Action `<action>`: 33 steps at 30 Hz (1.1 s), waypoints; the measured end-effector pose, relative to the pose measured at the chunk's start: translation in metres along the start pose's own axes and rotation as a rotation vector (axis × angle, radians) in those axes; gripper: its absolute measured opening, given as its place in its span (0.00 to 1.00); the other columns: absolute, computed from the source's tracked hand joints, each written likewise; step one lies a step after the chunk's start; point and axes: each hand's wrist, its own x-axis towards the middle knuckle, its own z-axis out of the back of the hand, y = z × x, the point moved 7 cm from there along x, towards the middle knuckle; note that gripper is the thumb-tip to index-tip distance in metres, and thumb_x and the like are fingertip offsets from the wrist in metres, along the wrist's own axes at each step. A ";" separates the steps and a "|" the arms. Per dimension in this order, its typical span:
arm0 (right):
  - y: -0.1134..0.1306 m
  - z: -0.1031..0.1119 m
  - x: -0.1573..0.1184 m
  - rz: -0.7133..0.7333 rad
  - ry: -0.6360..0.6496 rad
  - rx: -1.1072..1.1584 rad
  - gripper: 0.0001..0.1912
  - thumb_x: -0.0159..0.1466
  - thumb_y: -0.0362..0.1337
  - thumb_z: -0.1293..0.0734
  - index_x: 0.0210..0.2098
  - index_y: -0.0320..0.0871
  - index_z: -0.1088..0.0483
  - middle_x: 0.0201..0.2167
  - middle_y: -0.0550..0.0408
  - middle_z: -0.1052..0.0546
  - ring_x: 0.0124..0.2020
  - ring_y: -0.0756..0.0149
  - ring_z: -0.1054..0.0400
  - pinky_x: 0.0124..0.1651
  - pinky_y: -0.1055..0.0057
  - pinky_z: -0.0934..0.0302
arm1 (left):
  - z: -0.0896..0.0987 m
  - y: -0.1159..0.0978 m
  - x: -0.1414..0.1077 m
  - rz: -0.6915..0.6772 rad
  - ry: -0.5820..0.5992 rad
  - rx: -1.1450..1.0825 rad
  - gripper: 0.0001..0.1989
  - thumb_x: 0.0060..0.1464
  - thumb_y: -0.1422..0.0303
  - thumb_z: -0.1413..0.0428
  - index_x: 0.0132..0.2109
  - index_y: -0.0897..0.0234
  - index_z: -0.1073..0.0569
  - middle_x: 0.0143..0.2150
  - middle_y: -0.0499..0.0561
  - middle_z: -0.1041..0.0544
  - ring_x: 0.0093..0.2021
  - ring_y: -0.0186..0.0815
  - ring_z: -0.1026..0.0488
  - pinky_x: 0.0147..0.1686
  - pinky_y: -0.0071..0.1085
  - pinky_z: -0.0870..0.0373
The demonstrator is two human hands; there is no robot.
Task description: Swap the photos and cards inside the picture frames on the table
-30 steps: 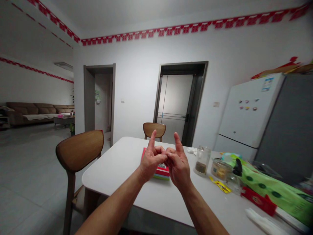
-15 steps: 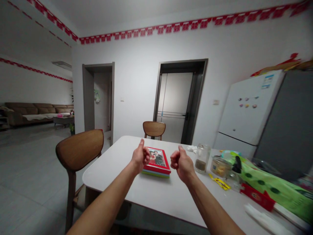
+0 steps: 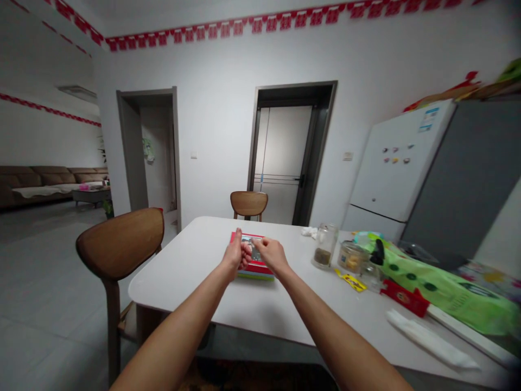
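Note:
A stack of picture frames or books (image 3: 257,267) lies on the white table (image 3: 171,277), its red-bordered top carrying a photo and green showing at the bottom. My left hand (image 3: 236,255) is in front of the stack's left side, fingers curled in and thumb pointing up, nothing visible in it. Over the right side is my right hand (image 3: 273,254), fingers folded and thumb side turned toward the left hand. No object shows in it. The hands partly cover the stack; whether either touches it I cannot tell.
On the table's right stand a glass jar (image 3: 324,252), a round tub (image 3: 350,258) and a long green package (image 3: 443,293). A yellow sachet (image 3: 350,281), red box (image 3: 405,297) and white roll (image 3: 431,339) lie nearby. Wooden chairs (image 3: 122,241) flank the table.
My right hand has swung left and turned over, from beside the stack to in front of its top, close to my left hand. The view has shifted slightly.

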 end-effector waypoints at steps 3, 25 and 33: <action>-0.031 -0.017 0.000 0.039 0.026 -0.187 0.11 0.48 0.41 0.35 0.29 0.41 0.32 0.32 0.50 0.29 0.34 0.63 0.37 0.37 0.67 0.46 | 0.028 0.044 0.012 0.062 -0.100 -0.031 0.25 0.51 0.49 0.57 0.22 0.68 0.36 0.12 0.44 0.35 0.11 0.24 0.41 0.13 0.19 0.49; -0.016 0.036 -0.114 -0.340 0.002 1.167 0.28 0.54 0.53 0.44 0.52 0.50 0.47 0.43 0.53 0.30 0.43 0.60 0.35 0.38 0.64 0.39 | -0.003 0.032 -0.143 -0.885 0.102 0.859 0.22 0.50 0.73 0.53 0.54 0.64 0.40 0.54 0.56 0.36 0.53 0.42 0.39 0.52 0.36 0.42; -0.054 -0.014 -0.140 -0.465 0.255 1.154 0.21 0.49 0.37 0.38 0.43 0.41 0.36 0.33 0.50 0.24 0.33 0.59 0.30 0.35 0.64 0.38 | -0.016 0.109 -0.145 -0.897 0.288 1.600 0.27 0.50 0.78 0.56 0.58 0.67 0.49 0.56 0.62 0.42 0.56 0.44 0.46 0.49 0.37 0.38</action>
